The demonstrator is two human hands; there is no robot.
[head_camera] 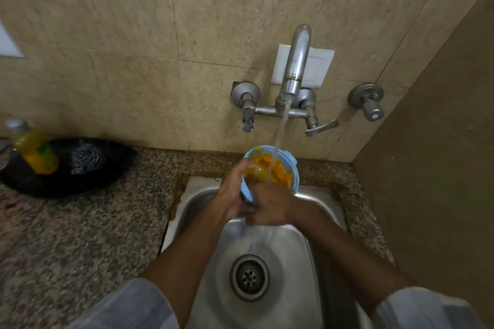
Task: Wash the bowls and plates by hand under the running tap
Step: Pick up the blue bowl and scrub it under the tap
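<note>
Both hands hold the blue bowl (270, 168) at frame centre, under the tap (294, 67): left hand (232, 192) curls over its left rim, right hand (270, 205) wraps its near wall, mouth tilted toward the stream.

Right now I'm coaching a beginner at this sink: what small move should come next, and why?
Probably rub the bowl's inside with the right hand while the left hand holds the blue bowl under the stream: orange residue still coats its inside.

Bowl (270, 168) sits over the sink (315, 262), under the tap (296, 61); bottle (33, 147) stands on the counter (80, 235) far left
</note>
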